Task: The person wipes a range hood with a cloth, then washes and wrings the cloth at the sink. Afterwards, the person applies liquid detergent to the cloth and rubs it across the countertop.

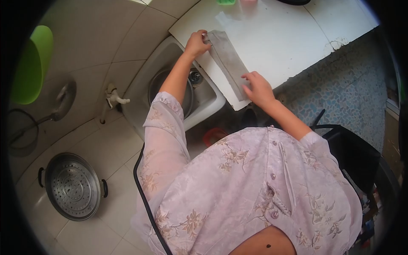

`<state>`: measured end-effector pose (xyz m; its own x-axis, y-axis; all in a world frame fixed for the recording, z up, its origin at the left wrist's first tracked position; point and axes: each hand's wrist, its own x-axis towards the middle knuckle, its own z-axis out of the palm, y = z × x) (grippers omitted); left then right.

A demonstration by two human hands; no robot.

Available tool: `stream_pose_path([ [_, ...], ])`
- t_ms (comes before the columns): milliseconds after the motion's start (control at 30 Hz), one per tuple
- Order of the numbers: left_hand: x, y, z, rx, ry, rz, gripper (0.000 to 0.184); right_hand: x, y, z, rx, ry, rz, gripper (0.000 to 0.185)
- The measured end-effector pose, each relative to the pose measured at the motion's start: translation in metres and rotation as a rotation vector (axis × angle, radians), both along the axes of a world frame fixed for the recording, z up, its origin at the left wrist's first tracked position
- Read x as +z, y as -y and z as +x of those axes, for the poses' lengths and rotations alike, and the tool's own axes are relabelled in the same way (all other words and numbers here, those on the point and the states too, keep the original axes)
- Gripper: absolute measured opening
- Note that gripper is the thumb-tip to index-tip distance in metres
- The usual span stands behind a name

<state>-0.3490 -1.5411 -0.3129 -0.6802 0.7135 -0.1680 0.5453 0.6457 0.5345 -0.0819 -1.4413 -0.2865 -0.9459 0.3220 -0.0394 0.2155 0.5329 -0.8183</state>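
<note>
Blouse (225, 182), hands (196, 45) (260, 89) apart at cloth (229, 57)

No readable text, label, brand, number or sign.
At the lower right edge of the frame, a cluster of small coloured items (369, 212) lies in shadow, too dim and blurred for any print to be made out.

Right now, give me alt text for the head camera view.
The left hand holds the far end of a folded grey cloth on a white counter, the right hand open at its near end. Beside the counter sits a sink.
</note>
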Motion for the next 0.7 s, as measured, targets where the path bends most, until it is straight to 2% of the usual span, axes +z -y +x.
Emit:
stream_pose_path([
  [133,-0.021,-0.005,0.006,-0.018,-0.318,0.157,0.037,-0.01,0.018,-0.032,0.028,-0.018,-0.078,0.029],
  [167,-0.016,-0.009,0.007,-0.021,-0.317,0.157,0.037,-0.013,0.018,-0.043,0.025,-0.018,-0.079,0.029],
  [233,0.002,-0.02,0.012,0.11,0.048,0.153,0.033,-0.019,0.015,-0.068,-0.15,-0.167,-0.165,0.04],
  [267,0.007,-0.023,0.019,0.111,0.049,0.154,0.033,-0.022,0.015,-0.082,-0.149,-0.166,-0.163,0.04],
  [333,0.017,-0.029,0.043,0.062,-0.077,0.319,0.025,-0.029,0.013,-0.106,-0.363,-0.356,-0.206,0.047],
  [367,0.032,-0.034,0.058,0.054,-0.036,0.336,0.023,-0.035,0.007,-0.116,-0.364,-0.353,-0.205,0.047],
  [400,0.035,-0.035,0.066,0.057,0.218,0.415,0.026,-0.041,0.0,-0.125,-0.402,-0.299,-0.243,0.051],
  [467,0.032,-0.031,0.07,0.058,0.361,0.548,0.031,-0.049,-0.01,-0.135,-0.44,-0.246,-0.281,0.054],
  [500,0.028,-0.025,0.066,0.058,0.362,0.548,0.031,-0.052,-0.018,-0.135,-0.437,-0.134,-0.485,0.054],
  [533,0.023,-0.017,0.058,-0.002,0.091,0.499,0.036,-0.056,-0.023,-0.135,-0.429,-0.02,-0.686,0.054],
  [567,0.024,-0.014,0.055,-0.06,-0.178,0.444,0.04,-0.05,-0.025,-0.131,-0.398,-0.014,-0.802,0.045],
  [600,0.023,-0.014,0.055,-0.061,-0.176,0.447,0.04,-0.043,-0.027,-0.129,-0.4,-0.013,-0.799,0.045],
  [667,0.024,-0.011,0.061,-0.169,-0.23,0.427,0.049,-0.031,-0.03,-0.125,-0.496,-0.019,-1.431,0.037],
  [700,0.026,-0.011,0.065,-0.167,-0.227,0.427,0.049,-0.026,-0.031,-0.124,-0.497,-0.015,-1.43,0.037],
])
